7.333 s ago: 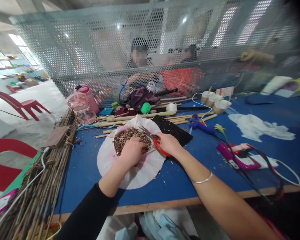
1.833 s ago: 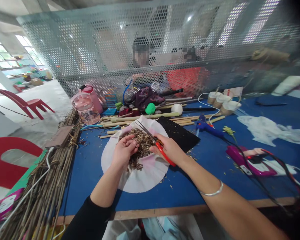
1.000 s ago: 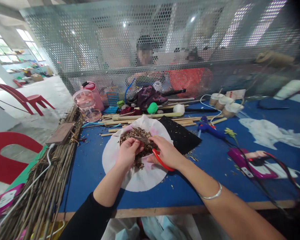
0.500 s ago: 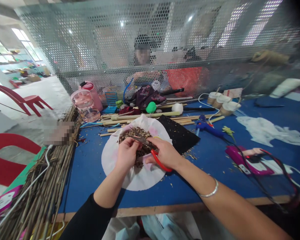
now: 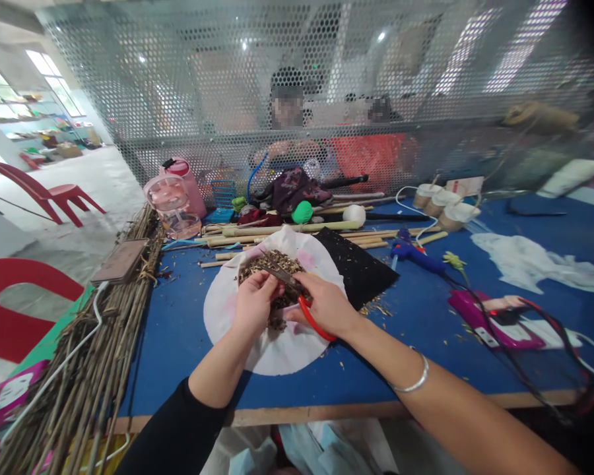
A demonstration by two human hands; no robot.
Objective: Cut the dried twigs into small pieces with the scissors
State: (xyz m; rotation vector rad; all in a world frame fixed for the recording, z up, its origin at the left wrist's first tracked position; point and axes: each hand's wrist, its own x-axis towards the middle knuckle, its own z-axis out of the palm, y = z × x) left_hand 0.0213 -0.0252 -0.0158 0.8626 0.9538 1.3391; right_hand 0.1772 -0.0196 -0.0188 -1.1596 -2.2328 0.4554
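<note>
My right hand [image 5: 328, 307] grips a pair of scissors by its red handles [image 5: 313, 322], the dark blades pointing up and left. Close by, my left hand [image 5: 254, 300] is closed in a pinch beside the blades; whatever sits between its fingertips is too small to name. Beneath both hands lies a pile of chopped brown plant bits [image 5: 257, 265], heaped on a round white cloth [image 5: 222, 316] with faint pink patches. A black sheet [image 5: 359, 267] pokes out from the cloth's right side, with loose bits scattered near it.
Long dry stalks [image 5: 103, 349] line the table's left edge, with a phone [image 5: 121, 262] on top. Behind the cloth lie several sticks [image 5: 297, 229] and yarn balls [image 5: 301, 212]. A blue glue gun [image 5: 418, 254], a purple power strip [image 5: 495, 320] and cords occupy the right. A perforated metal screen [image 5: 202, 99] stands behind.
The whole view has shifted slightly to the right. Both hands keep nearly the same place over the pile, the scissors still in my right hand.
</note>
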